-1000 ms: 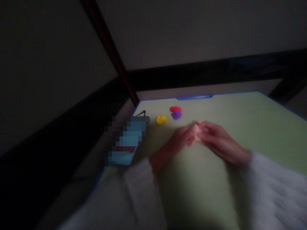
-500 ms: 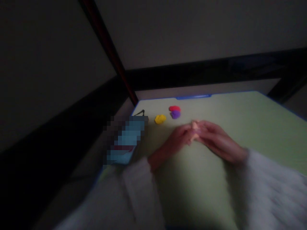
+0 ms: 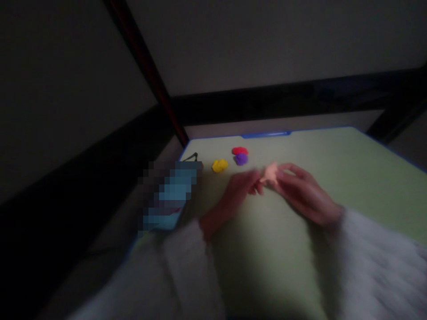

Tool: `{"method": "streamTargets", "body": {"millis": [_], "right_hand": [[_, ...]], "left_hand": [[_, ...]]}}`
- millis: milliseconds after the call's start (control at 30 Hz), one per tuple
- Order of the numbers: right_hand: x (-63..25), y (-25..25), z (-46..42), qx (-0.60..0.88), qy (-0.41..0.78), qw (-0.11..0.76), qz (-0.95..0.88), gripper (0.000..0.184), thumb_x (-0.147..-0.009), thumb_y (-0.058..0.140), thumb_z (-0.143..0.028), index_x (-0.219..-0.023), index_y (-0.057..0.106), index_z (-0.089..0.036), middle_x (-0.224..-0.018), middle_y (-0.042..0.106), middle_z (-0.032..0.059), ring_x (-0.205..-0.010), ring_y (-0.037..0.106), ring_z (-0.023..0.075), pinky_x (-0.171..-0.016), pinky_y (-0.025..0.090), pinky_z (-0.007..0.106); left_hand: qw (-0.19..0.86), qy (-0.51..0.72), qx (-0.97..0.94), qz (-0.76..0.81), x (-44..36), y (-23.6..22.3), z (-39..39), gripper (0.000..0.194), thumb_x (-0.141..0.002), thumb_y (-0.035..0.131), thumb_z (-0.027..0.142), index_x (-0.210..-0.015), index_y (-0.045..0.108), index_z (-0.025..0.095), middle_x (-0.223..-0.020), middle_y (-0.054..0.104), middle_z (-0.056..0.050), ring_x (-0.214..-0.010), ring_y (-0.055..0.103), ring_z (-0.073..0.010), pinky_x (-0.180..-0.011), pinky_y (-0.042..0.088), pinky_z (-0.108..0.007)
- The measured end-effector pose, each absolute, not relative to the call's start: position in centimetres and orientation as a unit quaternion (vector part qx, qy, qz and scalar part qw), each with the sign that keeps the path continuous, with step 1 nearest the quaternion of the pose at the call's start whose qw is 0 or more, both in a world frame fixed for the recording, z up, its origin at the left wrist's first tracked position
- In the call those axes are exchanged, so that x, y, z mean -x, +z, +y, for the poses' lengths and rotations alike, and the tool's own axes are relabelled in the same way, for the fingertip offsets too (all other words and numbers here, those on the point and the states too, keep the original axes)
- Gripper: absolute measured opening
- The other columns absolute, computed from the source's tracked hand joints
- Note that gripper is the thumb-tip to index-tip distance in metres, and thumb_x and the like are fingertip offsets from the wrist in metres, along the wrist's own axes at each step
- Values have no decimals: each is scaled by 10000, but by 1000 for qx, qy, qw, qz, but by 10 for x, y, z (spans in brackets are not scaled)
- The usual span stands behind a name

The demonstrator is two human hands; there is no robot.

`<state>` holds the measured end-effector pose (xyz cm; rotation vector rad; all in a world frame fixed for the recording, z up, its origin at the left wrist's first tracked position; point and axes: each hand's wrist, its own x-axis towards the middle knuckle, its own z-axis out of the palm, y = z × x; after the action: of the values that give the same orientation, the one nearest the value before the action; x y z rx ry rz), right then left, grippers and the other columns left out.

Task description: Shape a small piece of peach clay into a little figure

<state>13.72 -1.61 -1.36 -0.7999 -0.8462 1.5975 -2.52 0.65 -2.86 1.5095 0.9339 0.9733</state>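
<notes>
Head view: the hands stand a little apart. Right hand point(image 3: 305, 193) pinches a peach clay lump point(image 3: 271, 173) between thumb and fingers. Left hand point(image 3: 237, 186) has its fingers curled at the lump's near-left side; a narrow tip of clay points at them. Blur hides whether that tip is pinched or just beside the fingertips; cannot tell.

Lump location: between the hands, over the middle of the green tabletop point(image 3: 350, 178). Whether it rests on the surface is unclear.

Change: half a second ago the hands meet over the lump and cover its middle; now a gap is open, the left hand is drawn back to the left, and more of the lump shows. Judgement: the clay is being shaped by pinching and pulling, with the right hand steadying it; the form looks irregular, so shaping seems unfinished.

Compared with the earlier frames: yellow lump point(image 3: 219, 166), red lump point(image 3: 239, 151) and purple lump point(image 3: 241, 159) keep their arrangement, the purple against the near side of the red, the yellow apart to the left. All sit slightly further left in view, as does the tabletop edge, which suggests a small head turn.
</notes>
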Motion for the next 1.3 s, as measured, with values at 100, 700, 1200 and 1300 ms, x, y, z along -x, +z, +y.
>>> {"method": "streamTargets", "body": {"millis": [100, 700, 1200, 1300], "right_hand": [[-137, -13, -17, 349, 675, 551, -345, 125, -691, 713, -160, -743, 615, -219, -734, 656, -33, -694, 618, 91, -781, 486, 249], [-142, -8, -18, 343, 756, 452, -328, 207, -656, 741, -126, -840, 699, -209, -761, 701, -21, -632, 627, 68, -603, 536, 152], [-150, -9, -14, 296, 716, 458, -437, 143, -677, 733, -166, -803, 671, -196, -748, 687, -23, -659, 630, 71, -637, 517, 165], [-150, -10, -13, 282, 712, 454, -456, 165, -680, 736, -182, -829, 665, -190, -735, 687, -18, -666, 634, 78, -644, 509, 171]], "left_hand": [[402, 422, -706, 402, 26, -24, 1, 278, -794, 531, 391, -691, 582, 138, -641, 574, -6, -603, 492, -106, -588, 378, -233], [136, 369, -850, 351, 32, -27, -4, 297, -903, 388, 334, -795, 603, 160, -754, 582, -42, -714, 519, -130, -695, 403, -251], [507, 408, -700, 295, 25, -28, 3, 230, -807, 524, 373, -765, 526, 147, -659, 577, -9, -590, 523, -99, -588, 397, -228], [549, 397, -687, 264, 23, -29, 4, 329, -827, 459, 448, -736, 514, 136, -606, 548, -2, -543, 497, -87, -562, 388, -222]]}}
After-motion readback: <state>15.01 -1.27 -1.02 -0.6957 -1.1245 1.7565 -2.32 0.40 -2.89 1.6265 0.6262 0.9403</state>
